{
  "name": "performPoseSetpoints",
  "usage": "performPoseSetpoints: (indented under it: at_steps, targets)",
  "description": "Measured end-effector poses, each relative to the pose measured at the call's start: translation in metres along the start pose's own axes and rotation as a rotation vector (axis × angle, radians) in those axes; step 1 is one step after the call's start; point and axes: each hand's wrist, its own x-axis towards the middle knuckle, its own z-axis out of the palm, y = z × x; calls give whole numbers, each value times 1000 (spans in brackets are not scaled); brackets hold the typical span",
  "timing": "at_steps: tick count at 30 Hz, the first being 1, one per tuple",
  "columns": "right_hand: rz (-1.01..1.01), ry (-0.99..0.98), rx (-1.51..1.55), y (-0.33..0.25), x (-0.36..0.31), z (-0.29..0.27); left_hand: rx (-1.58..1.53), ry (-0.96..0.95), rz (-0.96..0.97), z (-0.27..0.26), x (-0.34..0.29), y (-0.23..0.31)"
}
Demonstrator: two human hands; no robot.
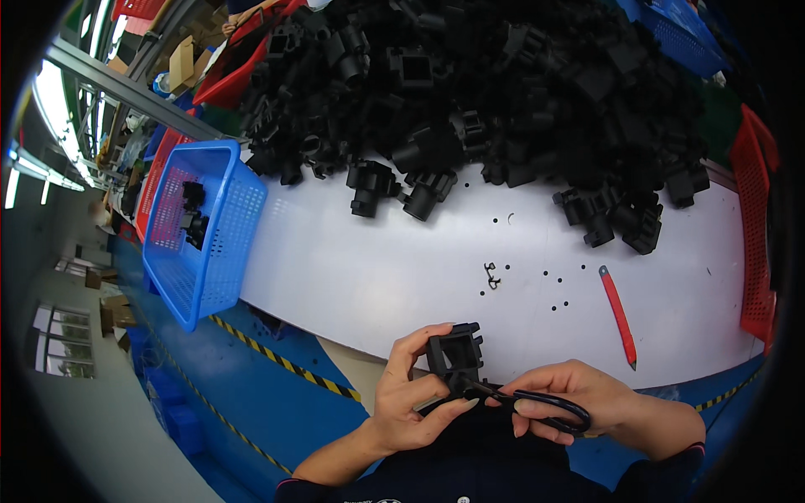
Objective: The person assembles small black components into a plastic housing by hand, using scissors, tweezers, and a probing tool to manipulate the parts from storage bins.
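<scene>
A black moulded plastic housing (pixel 455 352) with a square opening is gripped in my left hand (pixel 404 401), just past the table's near edge. My right hand (pixel 563 397) is closed round a pair of black-handled scissors (pixel 553 409). Their tip reaches the lower side of the housing; whether the blades are apart is too small to see. Beyond my hands, a small black plastic scrap (pixel 491 276) and several tiny black dots of plastic lie on the white table (pixel 377 277). To the right rests a red pen-shaped knife (pixel 619 318).
A big heap of black plastic housings (pixel 503 92) covers the table's far side. At the left edge stands a blue perforated basket (pixel 220 243) holding a few black parts. A red basket (pixel 755 243) borders the right side. Part of another person (pixel 243 10) shows at the far left.
</scene>
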Motion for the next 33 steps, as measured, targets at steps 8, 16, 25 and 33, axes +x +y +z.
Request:
performPoseSetpoints:
  at_steps: [8,16,25,33]
  targets:
    - [43,19,-161,-4,0,-4,46,-26,-40,2,0,4]
    - [6,30,-170,-3,-1,-8,-8,-55,-66,3,0,3]
    - [10,-14,-285,-5,-1,-10,-83,-86,-63,1,3,3]
    - [11,-38,-329,-11,-1,-9,-161,-105,-84,-1,2,0]
